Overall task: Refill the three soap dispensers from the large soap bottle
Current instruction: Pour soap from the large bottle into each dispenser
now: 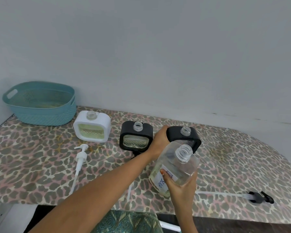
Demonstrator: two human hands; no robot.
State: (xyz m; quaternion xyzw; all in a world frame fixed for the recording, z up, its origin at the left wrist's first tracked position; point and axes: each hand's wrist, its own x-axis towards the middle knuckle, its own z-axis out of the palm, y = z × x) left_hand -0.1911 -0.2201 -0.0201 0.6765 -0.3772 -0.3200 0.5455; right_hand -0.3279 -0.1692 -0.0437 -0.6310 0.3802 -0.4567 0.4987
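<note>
— Black plastic goes round the right dispenser [185, 137]. Who holds it?

— From the head camera, the left hand [160, 140] is curled round its side and grips it. Its top is off, so the neck is open.

— And the other hand?

— The right hand [180, 184] grips the large soap bottle [176, 163] low down, with the thumb on the label. The bottle has no cap. It leans just in front of that dispenser, with its mouth near the neck but not over it. I cannot tell if its bottom touches the desk [40, 165].

— Where are the rest?

— The middle dispenser [136, 137] and the white dispenser [91, 126] stand further left, both open. A white pump [81, 155] and a black pump [260, 197] lie flat on the desk. A blue-green basket [40, 105] sits in the far corner.

— What could go wrong?

— I think the soap could miss. The neck is small, so a fast tip may splash soap on the spotty cloth. Only one hand holds the bottle, so it may slip. Pouring too long may make the dispenser spill over.
</note>
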